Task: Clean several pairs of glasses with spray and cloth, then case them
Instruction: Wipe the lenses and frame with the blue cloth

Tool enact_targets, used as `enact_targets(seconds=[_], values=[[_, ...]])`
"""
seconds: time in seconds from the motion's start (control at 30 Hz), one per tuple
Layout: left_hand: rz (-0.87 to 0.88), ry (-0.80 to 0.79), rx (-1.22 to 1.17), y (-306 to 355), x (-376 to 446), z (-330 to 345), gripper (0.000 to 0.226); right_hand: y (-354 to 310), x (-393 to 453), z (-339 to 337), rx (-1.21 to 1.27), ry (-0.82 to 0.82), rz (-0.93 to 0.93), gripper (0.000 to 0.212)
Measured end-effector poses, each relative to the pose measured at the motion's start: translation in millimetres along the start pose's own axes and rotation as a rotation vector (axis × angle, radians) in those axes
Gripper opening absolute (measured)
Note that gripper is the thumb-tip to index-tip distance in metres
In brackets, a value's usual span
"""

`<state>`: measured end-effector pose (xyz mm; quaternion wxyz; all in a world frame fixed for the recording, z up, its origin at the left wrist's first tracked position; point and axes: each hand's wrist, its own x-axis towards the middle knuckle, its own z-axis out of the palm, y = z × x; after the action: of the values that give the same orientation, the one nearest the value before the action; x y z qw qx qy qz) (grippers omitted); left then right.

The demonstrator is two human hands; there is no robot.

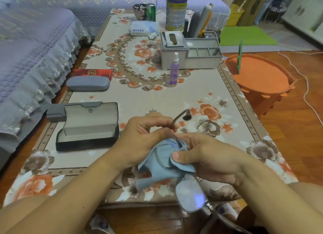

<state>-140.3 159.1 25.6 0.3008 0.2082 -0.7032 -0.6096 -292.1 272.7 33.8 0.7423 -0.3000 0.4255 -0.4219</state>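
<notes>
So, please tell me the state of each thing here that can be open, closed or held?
black case: open, empty
grey case: closed
red case: closed
spray bottle: upright
glasses: held
cloth: wrapped over one lens
left hand: gripping the glasses
right hand: pinching the cloth

It was a home living room, shown by a sofa (31,47) under a quilted lilac cover with lace trim, a low coffee table (192,97) spread with a floral cloth, a tissue box (173,48), and wooden flooring (297,122).
</notes>
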Motion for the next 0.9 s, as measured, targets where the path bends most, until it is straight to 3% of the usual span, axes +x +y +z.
enact_targets(seconds=[0.1, 0.33, 0.47, 0.63, 0.77, 0.9], values=[[0.053, 0.019, 0.072, -3.5, 0.6, -0.3, 0.022, -1.3, 1.0, -1.1, 0.025, -0.059, 0.089, 0.039], [0.023, -0.032, 0.100, -11.0, -0.1, 6.5, 0.019, 12.1, 15.0, 11.9, -0.082, 0.248, -0.047, 0.032], [-0.017, 0.006, 0.023, -8.1, 0.5, 8.0, 0.022, 7.1, 11.5, 14.5, -0.077, 0.399, -0.140, 0.015], [-0.078, 0.047, -0.050, -6.6, 0.7, 2.8, 0.027, 13.0, 12.3, 17.3, -0.122, 0.481, -0.199, 0.027], [-0.034, 0.055, -0.034, -7.1, -3.9, 1.5, 0.029, 14.9, 8.6, 17.5, -0.152, 0.470, -0.187, 0.031], [0.008, 0.109, -0.051, -8.8, -4.6, 0.3, 0.026, 10.0, 2.3, 7.8, -0.132, 0.309, -0.131, 0.020]])
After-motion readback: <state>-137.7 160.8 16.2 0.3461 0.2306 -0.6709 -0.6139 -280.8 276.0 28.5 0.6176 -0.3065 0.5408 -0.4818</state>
